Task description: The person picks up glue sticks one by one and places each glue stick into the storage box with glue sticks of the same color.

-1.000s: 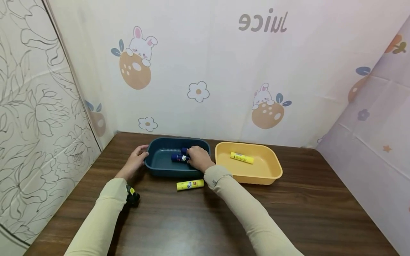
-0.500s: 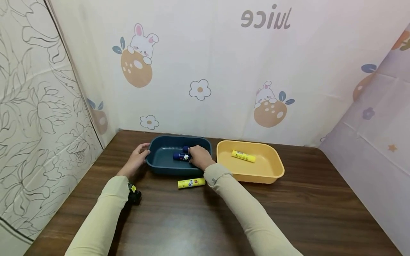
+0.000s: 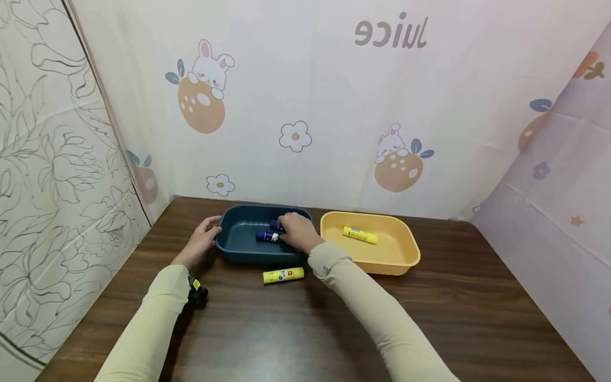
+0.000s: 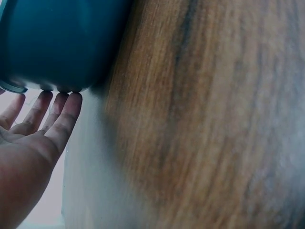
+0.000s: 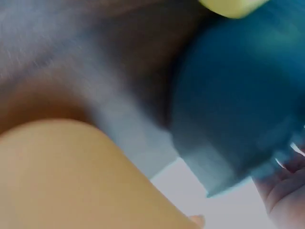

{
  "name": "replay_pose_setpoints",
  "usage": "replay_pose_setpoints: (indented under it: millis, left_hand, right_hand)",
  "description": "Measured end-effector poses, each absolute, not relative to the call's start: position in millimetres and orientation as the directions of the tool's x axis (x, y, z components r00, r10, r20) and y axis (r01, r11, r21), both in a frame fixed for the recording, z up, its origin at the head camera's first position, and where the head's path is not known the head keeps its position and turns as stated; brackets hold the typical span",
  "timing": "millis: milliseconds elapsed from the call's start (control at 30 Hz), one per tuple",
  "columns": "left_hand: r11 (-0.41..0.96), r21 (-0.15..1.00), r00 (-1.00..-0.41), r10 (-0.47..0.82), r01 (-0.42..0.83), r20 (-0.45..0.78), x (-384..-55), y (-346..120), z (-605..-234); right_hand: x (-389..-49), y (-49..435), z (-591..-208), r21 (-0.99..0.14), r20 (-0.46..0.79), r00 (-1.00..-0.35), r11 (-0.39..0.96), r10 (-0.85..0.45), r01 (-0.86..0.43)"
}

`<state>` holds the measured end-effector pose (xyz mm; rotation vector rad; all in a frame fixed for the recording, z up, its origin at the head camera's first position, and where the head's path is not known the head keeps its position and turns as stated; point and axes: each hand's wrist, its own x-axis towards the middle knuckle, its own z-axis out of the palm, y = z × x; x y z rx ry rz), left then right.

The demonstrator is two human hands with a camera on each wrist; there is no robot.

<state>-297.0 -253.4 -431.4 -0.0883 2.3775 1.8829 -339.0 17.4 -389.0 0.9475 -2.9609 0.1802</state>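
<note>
A dark blue tray (image 3: 243, 254) stands at the back left of the table. My left hand (image 3: 202, 240) is at the tray's left end; in the left wrist view its fairly straight fingertips touch the outer wall (image 4: 71, 43). My right hand (image 3: 298, 232) reaches over the near rim into the tray, at the right ends of two dark blue glue sticks lying side by side. The front glue stick (image 3: 267, 236) shows its cap and part of its label. Of the rear glue stick (image 3: 276, 225) only the capped end shows. The right fingers grip at the sticks; their hidden ends lie beneath the hand.
A yellow tray (image 3: 382, 268) stands to the right of the blue one, with a yellow glue stick (image 3: 360, 235) inside. Another yellow glue stick (image 3: 283, 275) lies on the brown wooden table (image 3: 267, 339) in front of the blue tray. Printed curtains (image 3: 334, 170) close off the back and sides.
My right hand shifts slightly up over the rear glue stick, its forearm swinging a little to the right. The left hand, trays and glue sticks hold their places.
</note>
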Motion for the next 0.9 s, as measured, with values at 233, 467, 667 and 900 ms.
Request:
replay_pose_setpoints:
  millis: [233, 467, 667, 900]
  left_hand:
    - [0.231, 0.967, -0.993, 0.019, -0.106, -0.114, -297.0, -253.4, -433.4]
    - [0.230, 0.966, -0.993, 0.012, -0.114, -0.120, -296.5, -252.6, -431.9]
    - [0.232, 0.966, -0.993, 0.008, -0.112, -0.117, -296.1, -253.1, -432.4]
    - [0.238, 0.965, -0.993, 0.009, -0.112, -0.118, -294.3, -250.7, -430.6]
  right_hand:
    - [-317.3, 31.8, -346.7, -0.174, 0.133, -0.778, 0.758, -0.614, -0.629]
    - [-296.3, 54.5, -327.2, -0.197, 0.199, -0.738, 0.711, -0.645, -0.675]
    - [-280.3, 72.5, -330.2, -0.194, 0.232, -0.705, 0.678, -0.670, -0.709]
    - [-259.7, 90.5, -337.4, -0.191, 0.262, -0.653, 0.625, -0.710, -0.757]
